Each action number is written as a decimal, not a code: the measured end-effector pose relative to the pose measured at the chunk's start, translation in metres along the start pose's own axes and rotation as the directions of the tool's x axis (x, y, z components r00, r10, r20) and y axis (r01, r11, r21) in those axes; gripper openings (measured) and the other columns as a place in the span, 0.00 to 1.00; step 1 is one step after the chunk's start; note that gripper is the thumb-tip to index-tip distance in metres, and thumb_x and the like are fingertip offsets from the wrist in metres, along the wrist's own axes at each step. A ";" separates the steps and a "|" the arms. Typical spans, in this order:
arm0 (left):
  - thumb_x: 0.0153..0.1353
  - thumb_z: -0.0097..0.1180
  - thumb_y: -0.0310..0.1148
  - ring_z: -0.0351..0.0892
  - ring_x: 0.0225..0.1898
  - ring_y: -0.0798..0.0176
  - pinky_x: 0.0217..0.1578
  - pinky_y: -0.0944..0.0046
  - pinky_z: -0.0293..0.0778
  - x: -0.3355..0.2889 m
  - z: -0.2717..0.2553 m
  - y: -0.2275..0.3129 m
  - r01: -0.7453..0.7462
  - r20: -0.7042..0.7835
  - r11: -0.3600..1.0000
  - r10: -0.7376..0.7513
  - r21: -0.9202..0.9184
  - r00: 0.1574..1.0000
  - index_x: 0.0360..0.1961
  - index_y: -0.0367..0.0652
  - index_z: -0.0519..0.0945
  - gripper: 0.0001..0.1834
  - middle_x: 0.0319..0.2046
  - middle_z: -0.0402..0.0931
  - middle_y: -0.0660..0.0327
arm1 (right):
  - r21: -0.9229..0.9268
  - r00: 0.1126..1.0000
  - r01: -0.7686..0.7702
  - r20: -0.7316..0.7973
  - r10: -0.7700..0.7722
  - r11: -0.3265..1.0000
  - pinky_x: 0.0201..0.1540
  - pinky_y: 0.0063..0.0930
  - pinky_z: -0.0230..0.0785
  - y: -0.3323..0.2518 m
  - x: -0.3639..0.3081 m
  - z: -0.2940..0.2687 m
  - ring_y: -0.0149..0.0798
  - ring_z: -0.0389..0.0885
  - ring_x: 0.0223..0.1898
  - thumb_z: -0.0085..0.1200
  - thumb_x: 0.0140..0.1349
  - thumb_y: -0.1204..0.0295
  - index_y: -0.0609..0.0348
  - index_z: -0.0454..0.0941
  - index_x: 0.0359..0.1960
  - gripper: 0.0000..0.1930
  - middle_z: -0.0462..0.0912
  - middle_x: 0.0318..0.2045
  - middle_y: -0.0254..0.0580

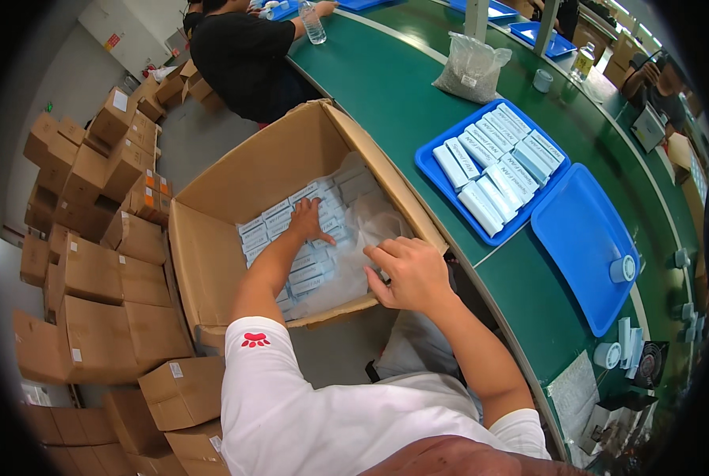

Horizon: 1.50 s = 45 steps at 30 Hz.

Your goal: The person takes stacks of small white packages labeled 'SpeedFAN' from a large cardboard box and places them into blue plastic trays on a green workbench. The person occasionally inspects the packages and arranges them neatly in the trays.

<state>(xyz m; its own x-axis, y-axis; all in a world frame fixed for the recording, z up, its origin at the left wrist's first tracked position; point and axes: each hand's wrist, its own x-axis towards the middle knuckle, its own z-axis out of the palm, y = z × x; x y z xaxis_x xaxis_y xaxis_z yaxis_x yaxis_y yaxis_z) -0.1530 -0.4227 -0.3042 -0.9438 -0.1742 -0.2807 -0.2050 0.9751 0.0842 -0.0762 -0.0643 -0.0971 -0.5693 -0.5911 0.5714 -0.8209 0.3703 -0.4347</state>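
Note:
A large open cardboard carton stands in front of me, holding rows of small white-and-blue boxes. My left hand reaches down into it, fingers spread over the tops of the boxes. Clear plastic film lies bunched along the carton's right side, partly covering the contents. Above the near right part of that film is my right hand, fingers loosely bent and thumb apart from the index finger. No object shows in its grasp; whether it touches the film is unclear.
On the green workbench, a blue tray holds several similar boxes beside another blue tray with a small round tub. A bag of small items lies farther back. Stacked cartons line the left; a co-worker sits ahead.

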 end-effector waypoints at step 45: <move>0.33 0.81 0.53 0.56 0.72 0.31 0.68 0.30 0.54 -0.002 0.028 0.002 -0.150 -0.073 0.988 0.148 -0.024 0.986 0.78 0.42 0.46 0.75 0.69 0.56 0.32 | 0.049 0.995 0.017 -0.095 -0.012 0.999 0.35 0.41 0.75 0.009 -0.015 0.009 0.46 0.82 0.29 0.61 0.54 0.64 0.54 0.79 0.26 0.08 0.80 0.24 0.39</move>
<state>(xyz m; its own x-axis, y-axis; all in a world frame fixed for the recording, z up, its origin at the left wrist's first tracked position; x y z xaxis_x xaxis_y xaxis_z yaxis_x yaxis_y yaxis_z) -0.1442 -0.4165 -0.3306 -0.9803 -0.0373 -0.1942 -0.0669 0.9867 0.1483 -0.0748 -0.0580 -0.1159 -0.5609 -0.5245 0.6405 -0.8273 0.3243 -0.4588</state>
